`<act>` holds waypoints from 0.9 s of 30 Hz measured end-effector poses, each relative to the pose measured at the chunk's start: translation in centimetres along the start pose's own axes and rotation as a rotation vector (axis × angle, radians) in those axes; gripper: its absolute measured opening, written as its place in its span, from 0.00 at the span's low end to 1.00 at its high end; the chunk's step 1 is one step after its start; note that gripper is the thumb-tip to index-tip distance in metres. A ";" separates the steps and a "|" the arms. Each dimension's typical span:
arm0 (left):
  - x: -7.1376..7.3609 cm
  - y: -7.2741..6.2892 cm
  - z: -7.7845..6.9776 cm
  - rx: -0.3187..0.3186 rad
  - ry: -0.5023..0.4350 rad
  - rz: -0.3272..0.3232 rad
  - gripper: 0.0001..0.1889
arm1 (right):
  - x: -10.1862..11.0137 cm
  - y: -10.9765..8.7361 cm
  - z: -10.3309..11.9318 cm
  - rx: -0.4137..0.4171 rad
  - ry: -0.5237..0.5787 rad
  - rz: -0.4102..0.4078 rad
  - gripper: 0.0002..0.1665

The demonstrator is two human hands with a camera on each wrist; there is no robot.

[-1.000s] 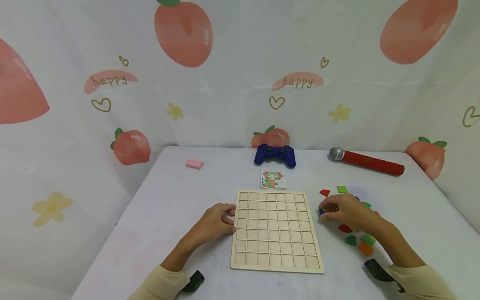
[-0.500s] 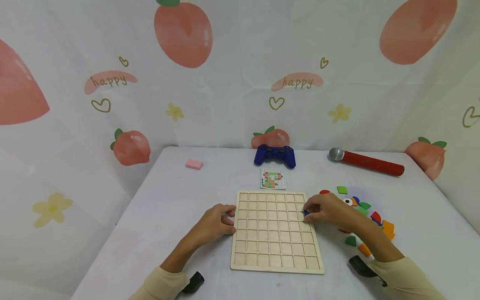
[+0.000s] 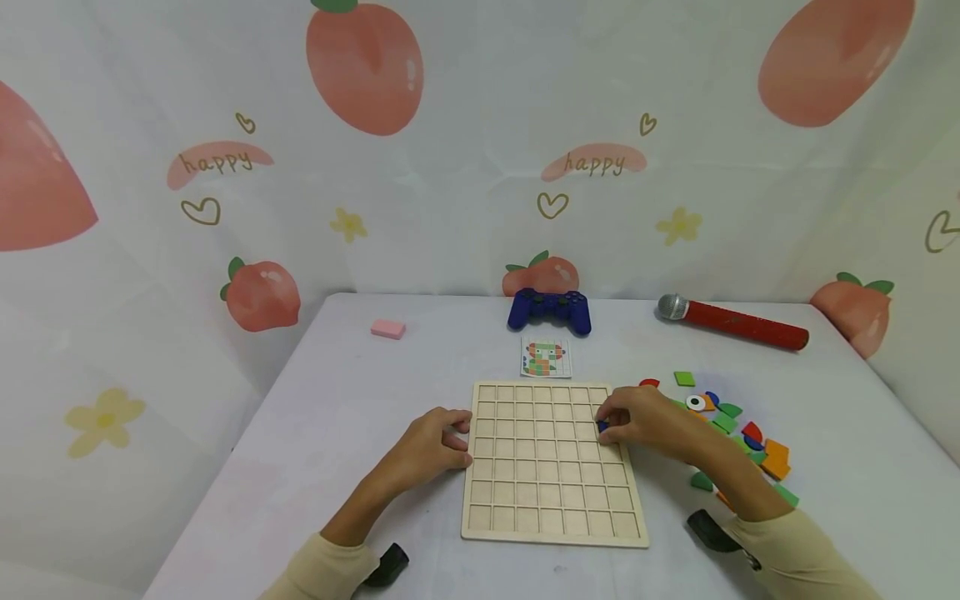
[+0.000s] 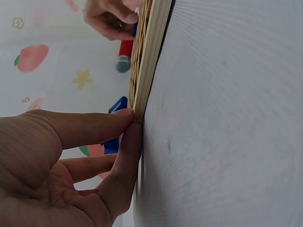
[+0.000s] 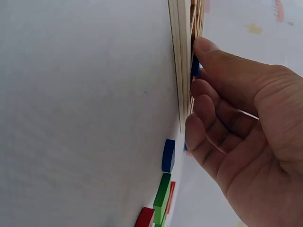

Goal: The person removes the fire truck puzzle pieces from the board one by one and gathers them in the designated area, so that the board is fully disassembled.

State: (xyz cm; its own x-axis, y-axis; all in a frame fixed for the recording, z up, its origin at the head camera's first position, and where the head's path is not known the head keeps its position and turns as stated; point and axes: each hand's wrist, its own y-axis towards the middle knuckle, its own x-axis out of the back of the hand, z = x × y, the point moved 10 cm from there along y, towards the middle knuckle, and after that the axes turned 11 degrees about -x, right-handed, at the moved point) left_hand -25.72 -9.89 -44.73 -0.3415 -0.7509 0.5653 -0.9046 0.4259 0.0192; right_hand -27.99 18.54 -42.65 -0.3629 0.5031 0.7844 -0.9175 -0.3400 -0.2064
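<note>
In the head view, a pale wooden grid board point(image 3: 551, 497) lies flat on the table. My left hand point(image 3: 427, 446) is at its left side, with thumb and a fingertip touching the edge. Those fingers are fairly straight in the left wrist view, and the thumb point(image 4: 94, 127) meets the board's side. Over the right-hand columns, my right hand point(image 3: 645, 423) pinches a small blue puzzle piece point(image 3: 602, 426). The right wrist view shows this blue piece point(image 5: 195, 66) between thumb and fingers at the grid; its full shape is hidden.
Several coloured pieces point(image 3: 776, 458) lie right of the board, some behind the right forearm. A pattern card point(image 3: 546, 358) sits beyond the board, below a blue game controller point(image 3: 550, 310). A red microphone point(image 3: 742, 325) lies at back right, a pink block point(image 3: 388, 329) at back left.
My right hand has carried the blue piece leftward from beside the loose pieces onto the board's right columns, uncovering more pieces. The left hand has stayed at the board's edge.
</note>
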 end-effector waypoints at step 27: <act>-0.1 0.0 0.0 -0.008 0.003 0.006 0.34 | 1.3 -2.0 -0.6 0.015 0.013 -0.069 0.19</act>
State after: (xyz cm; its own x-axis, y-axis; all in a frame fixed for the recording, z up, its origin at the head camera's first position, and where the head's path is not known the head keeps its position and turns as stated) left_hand -25.69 -9.83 -44.75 -0.3464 -0.7464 0.5683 -0.9002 0.4349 0.0225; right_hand -26.72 20.34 -41.55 -0.3007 0.5362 0.7887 -0.9380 -0.3157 -0.1430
